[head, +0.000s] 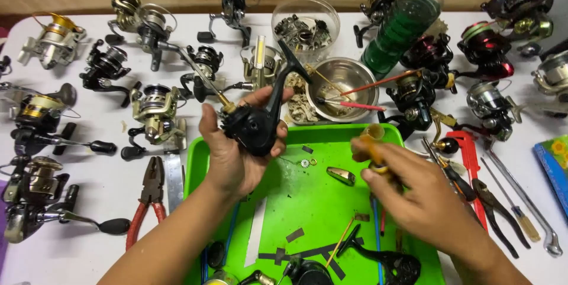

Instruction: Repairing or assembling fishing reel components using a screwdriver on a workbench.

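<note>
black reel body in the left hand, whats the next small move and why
Probably bring the right hand across to the black reel body. The left hand holds it up over the green tray, while the right hand grips a small yellowish part apart from it.

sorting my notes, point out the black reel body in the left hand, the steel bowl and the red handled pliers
black reel body (251, 130), head view, on its side housing
steel bowl (346, 75), head view, on its inner wall
red handled pliers (152, 185), head view, near its pivot
</note>
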